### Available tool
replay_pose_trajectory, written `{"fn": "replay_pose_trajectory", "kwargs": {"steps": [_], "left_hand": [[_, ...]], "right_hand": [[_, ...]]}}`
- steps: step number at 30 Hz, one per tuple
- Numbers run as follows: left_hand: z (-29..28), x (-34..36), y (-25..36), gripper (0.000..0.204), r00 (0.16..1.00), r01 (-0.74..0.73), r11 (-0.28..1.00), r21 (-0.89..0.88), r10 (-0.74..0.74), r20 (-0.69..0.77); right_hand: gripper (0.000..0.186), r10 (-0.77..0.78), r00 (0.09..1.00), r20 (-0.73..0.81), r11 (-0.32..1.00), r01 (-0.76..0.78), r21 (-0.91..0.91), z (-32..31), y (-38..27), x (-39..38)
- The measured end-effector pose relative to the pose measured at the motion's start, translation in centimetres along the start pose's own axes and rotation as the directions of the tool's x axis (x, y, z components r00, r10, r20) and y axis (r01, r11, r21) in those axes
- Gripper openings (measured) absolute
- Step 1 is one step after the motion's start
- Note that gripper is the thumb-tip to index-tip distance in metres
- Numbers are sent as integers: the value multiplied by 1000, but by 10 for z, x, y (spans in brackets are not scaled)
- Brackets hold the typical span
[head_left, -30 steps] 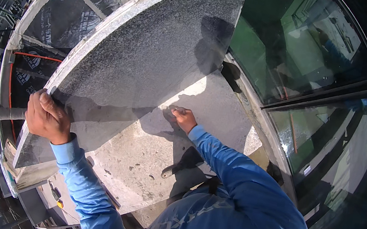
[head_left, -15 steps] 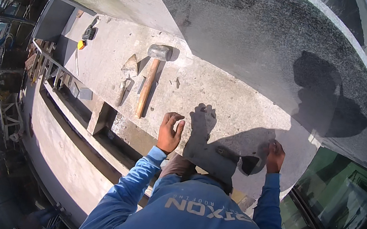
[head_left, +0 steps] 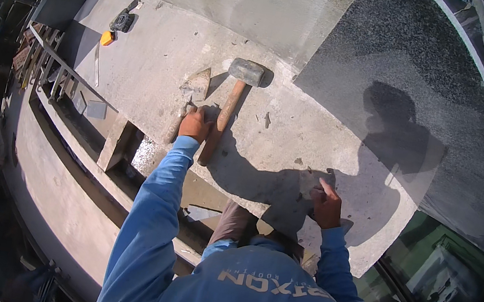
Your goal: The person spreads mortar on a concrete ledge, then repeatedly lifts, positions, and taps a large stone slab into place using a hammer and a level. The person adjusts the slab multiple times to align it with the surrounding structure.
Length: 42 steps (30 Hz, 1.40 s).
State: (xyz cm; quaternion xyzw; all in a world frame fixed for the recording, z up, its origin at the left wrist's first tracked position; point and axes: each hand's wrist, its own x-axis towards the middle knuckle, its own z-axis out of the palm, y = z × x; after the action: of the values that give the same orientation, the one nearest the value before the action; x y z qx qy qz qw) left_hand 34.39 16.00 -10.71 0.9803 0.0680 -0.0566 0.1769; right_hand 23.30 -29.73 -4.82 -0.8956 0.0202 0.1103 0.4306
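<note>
My left hand (head_left: 194, 125) is down on the pale concrete slab (head_left: 164, 42), between a pointed trowel and a mallet. Its fingers are curled; whatever is under them is hidden. The mortar-smeared trowel blade (head_left: 197, 84) lies just beyond the hand, and the trowel handle (head_left: 175, 124) runs along its left side. Right of the hand rests the mallet (head_left: 246, 72), its dark head away from me and its wooden handle (head_left: 220, 125) toward me. My right hand (head_left: 327, 206) hovers at or on the slab, forefinger stretched out and other fingers bent, with nothing visible in it.
A black tool (head_left: 122, 21) and a yellow tape measure (head_left: 107, 38) lie at the far left, by a thin pale strip (head_left: 97, 65). A dark speckled panel (head_left: 409, 70) rises on the right. Recessed gaps and a ledge (head_left: 71, 157) run along the left; dark glass (head_left: 446, 268) is lower right.
My left hand has moved forward and left, from the slab's near edge to between the trowel and mallet. My right hand has shifted left, its forefinger now extended. The view has turned slightly.
</note>
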Motion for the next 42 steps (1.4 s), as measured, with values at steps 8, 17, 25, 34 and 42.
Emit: {"fn": "replay_pose_trajectory", "kwargs": {"steps": [8, 17, 25, 34, 42], "left_hand": [[27, 9, -24, 34, 976, 183, 967, -178, -200, -86], [-17, -156, 348, 13, 719, -695, 710, -113, 684, -123], [67, -225, 623, 20, -8, -997, -5, -74, 999, 42], [128, -200, 740, 22, -200, -978, -170, -120, 927, 316], [-64, -226, 872, 29, -287, -953, -260, 154, 938, -195]], "right_hand": [[48, -33, 995, -99, 991, 20, -129, -49, 36, -30], [61, 285, 958, -38, 694, -179, 697, -167, 54, -107], [24, 501, 827, -254, 196, 177, 964, -221, 150, -183], [17, 661, 713, -236, 198, 138, 970, -270, 267, -135], [18, 774, 517, -365, 420, 11, 907, -254, 354, -68]]}}
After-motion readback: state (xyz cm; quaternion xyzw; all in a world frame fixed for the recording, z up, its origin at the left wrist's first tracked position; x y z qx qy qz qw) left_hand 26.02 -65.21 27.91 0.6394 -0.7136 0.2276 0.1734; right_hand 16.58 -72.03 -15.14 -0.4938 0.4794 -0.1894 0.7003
